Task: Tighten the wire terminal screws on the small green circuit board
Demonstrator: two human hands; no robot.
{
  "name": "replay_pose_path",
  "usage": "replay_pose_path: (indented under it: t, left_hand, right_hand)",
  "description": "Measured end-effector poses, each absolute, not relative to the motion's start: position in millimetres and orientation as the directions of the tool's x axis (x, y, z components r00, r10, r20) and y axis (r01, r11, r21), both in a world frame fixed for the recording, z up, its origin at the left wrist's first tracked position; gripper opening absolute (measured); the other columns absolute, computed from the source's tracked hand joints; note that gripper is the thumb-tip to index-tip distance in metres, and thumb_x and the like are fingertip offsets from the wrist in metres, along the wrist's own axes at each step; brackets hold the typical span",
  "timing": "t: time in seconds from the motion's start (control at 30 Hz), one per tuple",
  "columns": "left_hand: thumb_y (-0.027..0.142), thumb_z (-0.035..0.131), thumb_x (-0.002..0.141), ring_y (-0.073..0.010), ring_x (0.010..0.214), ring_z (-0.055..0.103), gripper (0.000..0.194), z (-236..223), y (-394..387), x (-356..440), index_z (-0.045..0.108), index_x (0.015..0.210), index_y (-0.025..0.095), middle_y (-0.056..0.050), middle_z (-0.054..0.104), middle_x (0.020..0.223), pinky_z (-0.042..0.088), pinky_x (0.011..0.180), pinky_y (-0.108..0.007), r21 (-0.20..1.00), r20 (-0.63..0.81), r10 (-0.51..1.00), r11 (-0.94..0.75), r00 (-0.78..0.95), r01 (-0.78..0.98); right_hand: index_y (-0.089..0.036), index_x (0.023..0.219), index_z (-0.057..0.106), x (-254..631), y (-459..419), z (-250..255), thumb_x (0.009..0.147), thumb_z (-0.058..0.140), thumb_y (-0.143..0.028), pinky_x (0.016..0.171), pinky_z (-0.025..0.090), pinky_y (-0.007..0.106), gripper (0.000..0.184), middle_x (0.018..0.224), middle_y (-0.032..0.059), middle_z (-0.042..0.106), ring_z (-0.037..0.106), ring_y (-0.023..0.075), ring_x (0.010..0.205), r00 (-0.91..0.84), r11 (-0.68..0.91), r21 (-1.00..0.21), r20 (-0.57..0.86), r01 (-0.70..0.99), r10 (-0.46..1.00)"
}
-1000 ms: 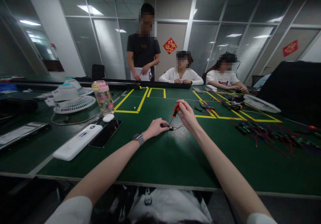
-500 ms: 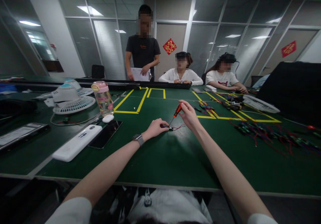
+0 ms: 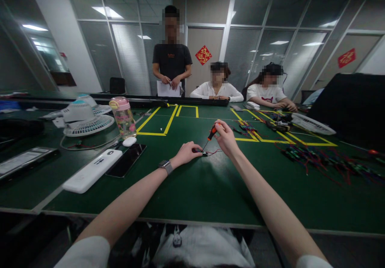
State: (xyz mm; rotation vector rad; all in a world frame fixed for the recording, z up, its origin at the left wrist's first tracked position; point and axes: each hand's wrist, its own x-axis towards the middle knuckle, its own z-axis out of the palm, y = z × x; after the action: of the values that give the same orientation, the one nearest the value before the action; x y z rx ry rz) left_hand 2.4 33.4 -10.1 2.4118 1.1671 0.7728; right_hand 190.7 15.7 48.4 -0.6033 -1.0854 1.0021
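My right hand (image 3: 225, 137) grips the top of a red and black screwdriver (image 3: 212, 132), its shaft slanting down to the left. The tip meets a small dark circuit board (image 3: 205, 154) lying on the green table, though the exact contact point is too small to make out. Thin red and dark wires (image 3: 214, 152) trail from the board to the right. Thumb and fingers of my left hand (image 3: 189, 154) are closed on the board's left end, partly hiding it. A watch (image 3: 166, 165) is on my left wrist.
A white power bank (image 3: 93, 171), a dark phone (image 3: 128, 160) and a pink-lidded bottle (image 3: 124, 117) stand or lie to the left, near white fans (image 3: 87, 123). Wired boards (image 3: 319, 158) heap at right. Across the table one person (image 3: 172, 61) stands and two sit.
My hands stay nearly in place, the screwdriver's tilt shifting slightly. Across the table, the standing person moves a hand over the papers and shifts slightly left.
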Motion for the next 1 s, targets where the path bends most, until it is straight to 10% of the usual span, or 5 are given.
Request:
replay_pose_path:
  t: [1.0]
  left_hand:
    - [0.036,0.071,0.085,-0.0165,0.079,0.059,0.02,-7.8,31.7,1.9,0.077,0.1,0.024,-0.002,0.061,0.086,0.044,0.073,-0.026,0.513,0.315,0.795,-0.602,0.518,0.612]
  right_hand:
    - [-0.028,0.11,0.07,193.3,14.6,49.3,0.079,0.07,-0.047,0.082,0.047,0.03,0.036,0.086,-0.0002,0.068,0.061,0.0163,0.084,0.086,0.556,-0.823,0.549,-0.117,0.831]
